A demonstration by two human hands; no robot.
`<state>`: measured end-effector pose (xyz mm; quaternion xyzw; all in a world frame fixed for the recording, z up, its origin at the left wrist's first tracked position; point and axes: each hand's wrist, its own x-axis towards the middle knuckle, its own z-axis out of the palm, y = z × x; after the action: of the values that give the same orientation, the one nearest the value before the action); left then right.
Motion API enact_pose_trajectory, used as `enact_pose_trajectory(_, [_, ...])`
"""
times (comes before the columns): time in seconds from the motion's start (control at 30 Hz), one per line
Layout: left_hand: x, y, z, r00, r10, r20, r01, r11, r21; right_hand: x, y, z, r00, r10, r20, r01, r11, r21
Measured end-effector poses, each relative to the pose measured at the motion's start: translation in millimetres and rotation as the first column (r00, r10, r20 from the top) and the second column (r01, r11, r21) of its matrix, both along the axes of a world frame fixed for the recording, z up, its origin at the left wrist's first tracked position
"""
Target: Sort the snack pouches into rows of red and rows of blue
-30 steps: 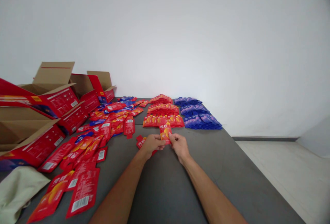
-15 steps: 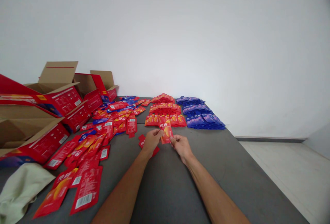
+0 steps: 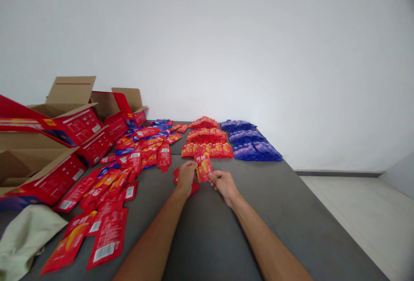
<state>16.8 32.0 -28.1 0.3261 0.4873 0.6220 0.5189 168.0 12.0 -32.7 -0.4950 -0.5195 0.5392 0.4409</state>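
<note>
A red sachet point(image 3: 203, 166) with an orange picture stands upright between both my hands above the grey table point(image 3: 210, 238). My left hand point(image 3: 186, 176) is closed on its left edge and my right hand point(image 3: 222, 182) pinches its lower right corner. Under my left hand lie a few more red sachets point(image 3: 194, 187) flat on the table. Just beyond the held sachet run neat rows of red sachets point(image 3: 207, 140), and to their right neat rows of blue sachets point(image 3: 250, 143).
A loose heap of red and blue sachets point(image 3: 129, 164) spreads over the left half of the table. Open red and brown cardboard boxes point(image 3: 61, 134) stand along the left edge. A pale cloth point(image 3: 22, 238) lies at the near left corner. The table's right edge drops to a light floor point(image 3: 362, 212).
Both hands have carried the red sachet a little to the left and away from me. The view has shifted slightly.
</note>
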Motion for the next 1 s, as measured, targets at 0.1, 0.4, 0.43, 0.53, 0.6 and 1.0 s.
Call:
enact_pose_trajectory(0.1, [-2.8,3.3,-6.5,0.996,0.072,-0.046,-0.072,0.997,0.005,-1.3,-1.9,-1.2,0.996,0.063,-0.057,-0.064,0.998,-0.012])
enact_pose_trajectory(0.4, [-1.6,1.4,1.6,0.999,-0.040,0.000,0.040,0.999,-0.015,2.1,5.3,0.2,0.990,0.004,-0.142,-0.004,1.000,0.000])
enact_pose_trajectory(0.43, [-1.2,2.1,1.3,0.998,-0.055,-0.018,0.055,0.998,-0.021,1.5,9.0,1.5,0.990,-0.031,-0.140,0.034,0.999,0.017])
enact_pose_trajectory(0.53, [0.0,5.2,-2.8,0.994,-0.063,-0.094,0.057,0.996,-0.069,-2.6,23.4,3.9,0.982,-0.126,-0.143,0.135,0.989,0.057])
enact_pose_trajectory(0.6, [0.7,7.1,-6.3,0.990,-0.063,-0.129,0.053,0.995,-0.086,-6.2,35.7,2.5,0.970,-0.189,-0.153,0.200,0.978,0.058])
enact_pose_trajectory(1.0, [-7.9,6.5,-4.5,0.802,-0.038,-0.596,0.044,0.999,-0.004,-14.7,120.0,-5.6,0.913,-0.400,0.084,0.392,0.915,0.092])
